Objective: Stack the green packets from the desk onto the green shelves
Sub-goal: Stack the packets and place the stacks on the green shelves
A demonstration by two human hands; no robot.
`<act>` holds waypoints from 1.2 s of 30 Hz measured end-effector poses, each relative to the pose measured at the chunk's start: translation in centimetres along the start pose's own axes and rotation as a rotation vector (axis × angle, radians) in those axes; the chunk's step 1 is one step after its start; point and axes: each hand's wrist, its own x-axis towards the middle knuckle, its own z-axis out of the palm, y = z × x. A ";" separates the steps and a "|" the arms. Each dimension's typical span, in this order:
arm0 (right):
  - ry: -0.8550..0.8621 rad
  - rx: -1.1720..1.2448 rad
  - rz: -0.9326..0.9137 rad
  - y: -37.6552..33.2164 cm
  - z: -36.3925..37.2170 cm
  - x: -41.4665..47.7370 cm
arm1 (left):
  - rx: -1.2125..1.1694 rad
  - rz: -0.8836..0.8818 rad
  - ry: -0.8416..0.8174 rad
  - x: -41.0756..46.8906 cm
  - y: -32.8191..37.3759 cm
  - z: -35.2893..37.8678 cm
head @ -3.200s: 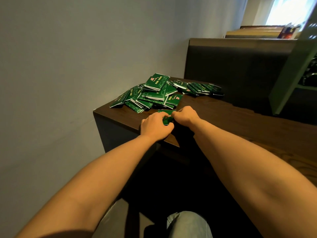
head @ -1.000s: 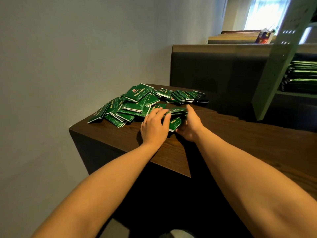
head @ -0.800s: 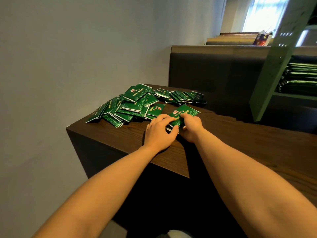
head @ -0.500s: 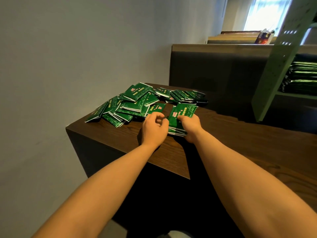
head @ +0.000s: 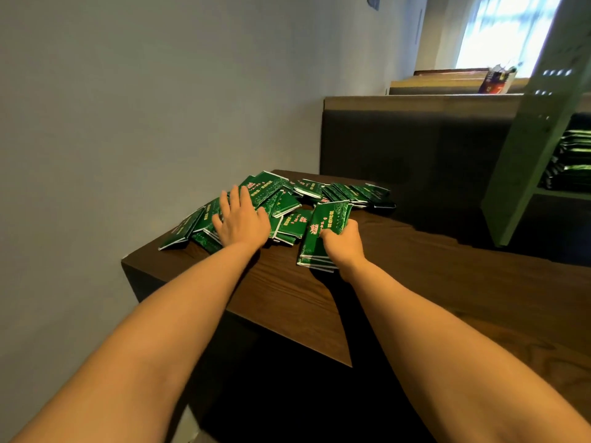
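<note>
A loose pile of green packets [head: 281, 199] lies on the far left corner of the dark wooden desk [head: 431, 282]. My left hand [head: 240, 220] lies flat with straight fingers on the left part of the pile. My right hand [head: 343, 243] grips a small stack of green packets [head: 323, 231], tilted up from the desk just right of the pile. The pale green shelves [head: 524, 155] stand at the right, with green packets stacked inside [head: 572, 164].
A grey wall runs along the left of the desk. A dark panel [head: 409, 139] rises behind the desk. Beyond it are wooden ledges with a small red and white box [head: 494, 81] and a bright window.
My left hand has let go of the small stack and reached left onto the pile. My right hand keeps the stack and has tipped it up from the desk.
</note>
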 end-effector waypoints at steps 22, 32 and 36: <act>-0.017 0.072 0.113 -1.0 -0.9 -0.9 | -0.172 0.384 0.243 -3.7 0.8 -0.3; 0.034 0.274 0.212 2.3 -1.1 2.3 | -0.376 0.361 0.026 -9.0 1.8 1.3; -0.022 0.187 0.192 -1.5 -1.6 -2.9 | -0.381 0.496 -0.034 -9.0 1.6 1.6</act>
